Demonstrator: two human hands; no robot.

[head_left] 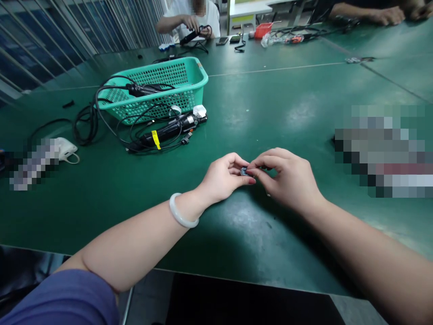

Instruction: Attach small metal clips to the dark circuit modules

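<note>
Just above the green table (216, 243), both my hands meet over a small metallic-looking part (244, 171). My left hand (225, 178) has its fingers curled round this part, thumb below and index finger above. On the right side, my right hand (287, 178) pinches at the same spot with thumb and index finger. Most of the part is covered by fingers, so its kind cannot be made out. A pale bracelet (181, 212) circles my left wrist.
Beyond my left hand lies a black handheld device (165, 133) with a yellow tag and coiled cable. Behind it stands a green plastic basket (196, 76) holding another. Co-workers sit at the far side, near a red container (263, 30). Blurred items lie left and right.
</note>
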